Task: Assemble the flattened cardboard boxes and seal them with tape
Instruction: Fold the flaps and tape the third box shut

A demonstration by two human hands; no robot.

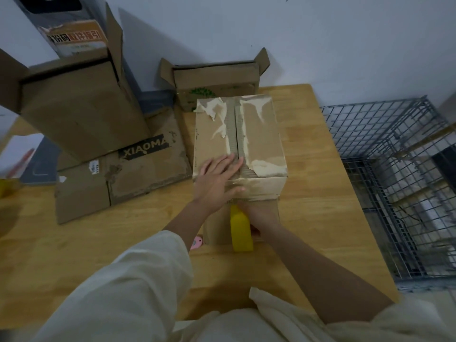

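An assembled cardboard box (261,134) stands on the wooden table (320,193), its top flaps closed along a centre seam with torn old tape marks. My left hand (217,183) lies flat on the near end of the box top, fingers straight, thumb over the front edge. My right hand (259,215) grips a yellow tape dispenser (240,230) held against the box's front face just below the top edge. The right hand's fingers are mostly hidden behind the dispenser.
A flattened box with a black label (138,174) lies at left under a tall open box (81,114). A smaller open box (217,82) stands behind. A wire cage (394,169) sits beside the table's right edge. A pink object (196,243) peeks out near my left forearm.
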